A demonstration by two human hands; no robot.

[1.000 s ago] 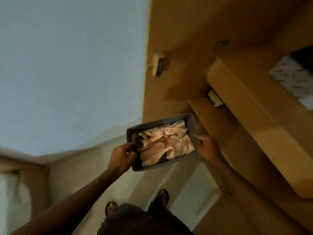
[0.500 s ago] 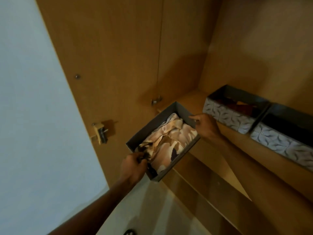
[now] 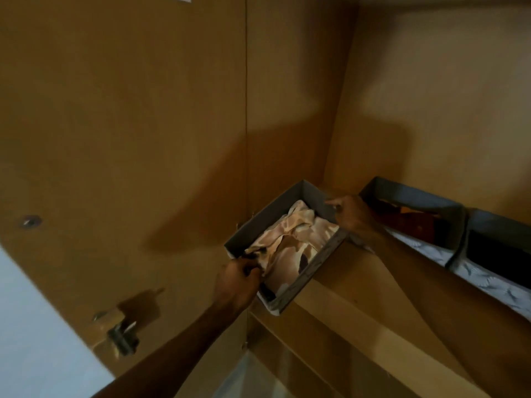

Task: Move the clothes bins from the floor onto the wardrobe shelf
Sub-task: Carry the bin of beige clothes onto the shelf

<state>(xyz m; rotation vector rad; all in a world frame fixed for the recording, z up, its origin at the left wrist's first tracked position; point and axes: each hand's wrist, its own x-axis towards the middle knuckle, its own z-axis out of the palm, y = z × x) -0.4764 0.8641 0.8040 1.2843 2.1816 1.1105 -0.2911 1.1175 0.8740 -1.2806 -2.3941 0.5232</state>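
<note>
- The grey fabric bin (image 3: 314,264) is held at the left end of the wardrobe shelf (image 3: 339,271). Its far part is over the board and its near corner sticks out past the front edge. Whether its base touches the wood yet, I cannot tell.
- The left hand (image 3: 238,280) has its fingers curled over the near rim. The right hand (image 3: 349,215) pinches the far rim, thumb on top.
- To do this well, I'd level the bin, square it to the side panel (image 3: 287,110), and slide it back until no corner overhangs. Both grips should hold until the base sits flat (soft walls buckle if pushed from one end).
- It should end up just beside the patterned bin (image 3: 413,202), which has another bin (image 3: 502,254) beyond it.
- The bin is a thin-walled, open-topped rectangle, faintly printed outside.
- The folded cloth (image 3: 290,242) inside looks silky, cream with brown patches.
</note>
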